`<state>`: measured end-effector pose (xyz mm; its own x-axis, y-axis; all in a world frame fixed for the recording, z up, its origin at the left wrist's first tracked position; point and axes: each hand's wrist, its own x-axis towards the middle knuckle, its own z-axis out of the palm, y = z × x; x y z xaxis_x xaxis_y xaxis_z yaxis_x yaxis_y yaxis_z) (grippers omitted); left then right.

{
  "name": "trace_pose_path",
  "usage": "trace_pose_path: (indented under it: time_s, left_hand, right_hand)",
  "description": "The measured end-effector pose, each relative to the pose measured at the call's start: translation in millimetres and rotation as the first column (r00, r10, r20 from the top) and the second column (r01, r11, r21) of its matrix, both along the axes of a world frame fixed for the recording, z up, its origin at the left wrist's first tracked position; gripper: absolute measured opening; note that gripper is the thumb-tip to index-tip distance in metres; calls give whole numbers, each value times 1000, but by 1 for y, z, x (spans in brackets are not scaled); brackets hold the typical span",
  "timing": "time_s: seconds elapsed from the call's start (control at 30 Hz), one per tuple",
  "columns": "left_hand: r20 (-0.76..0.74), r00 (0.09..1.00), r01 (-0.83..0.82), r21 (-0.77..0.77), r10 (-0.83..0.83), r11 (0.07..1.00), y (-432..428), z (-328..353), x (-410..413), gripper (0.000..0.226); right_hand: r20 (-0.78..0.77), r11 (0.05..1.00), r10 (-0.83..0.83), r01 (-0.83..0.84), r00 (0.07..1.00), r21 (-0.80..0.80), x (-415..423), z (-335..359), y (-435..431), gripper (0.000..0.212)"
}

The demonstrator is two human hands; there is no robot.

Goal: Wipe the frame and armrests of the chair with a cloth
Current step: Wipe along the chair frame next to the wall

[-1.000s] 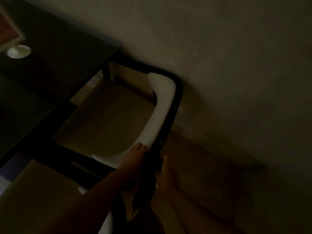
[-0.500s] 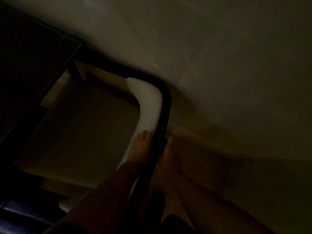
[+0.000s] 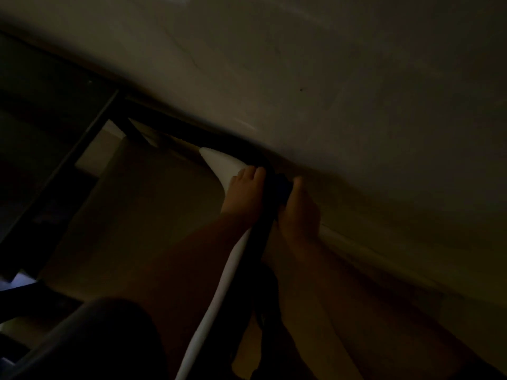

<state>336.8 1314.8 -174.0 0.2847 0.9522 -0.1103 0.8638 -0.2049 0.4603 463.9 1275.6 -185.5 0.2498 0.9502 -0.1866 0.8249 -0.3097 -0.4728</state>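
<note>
The scene is very dim. The chair's black tube frame (image 3: 259,242) runs up the middle and bends left near the wall. A white armrest (image 3: 219,161) lies along its inner side. My left hand (image 3: 245,189) rests on the white armrest just below the bend, fingers curled against the frame. On the frame's outer side, my right hand (image 3: 299,212) presses a dark blue cloth (image 3: 282,185) onto the tube. The two hands face each other across the frame.
A pale wall (image 3: 356,78) stands close behind the chair, with a baseboard (image 3: 370,250) to the right. A dark table with a black frame (image 3: 90,138) is at the left. A dark rounded shape (image 3: 82,338) fills the lower left corner.
Both hands have slid up along the frame towards its bend, the cloth moving with the right hand. The view has shifted, so the table shows less.
</note>
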Motion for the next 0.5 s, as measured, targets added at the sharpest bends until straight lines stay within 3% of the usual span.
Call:
trace_pose_path:
  time_s: [0.13,0.27,0.37,0.5]
  left_hand:
    - [-29,999,-39,17,39,999,52,-3,15,45]
    - [-46,996,-80,27,81,996,73,-2,29,56]
    - [60,988,-141,26,139,990,52,5,20,43]
    - [72,988,-136,-26,138,990,3,12,-9,29]
  right_hand:
    - [34,995,78,-80,996,63,17,-1,41,62]
    - [-43,985,119,-113,992,133,24,3,59,62]
    - [-125,980,195,-187,973,72,21,9,51,59]
    - [-139,966,249,-256,958,-35,7,19,10,57]
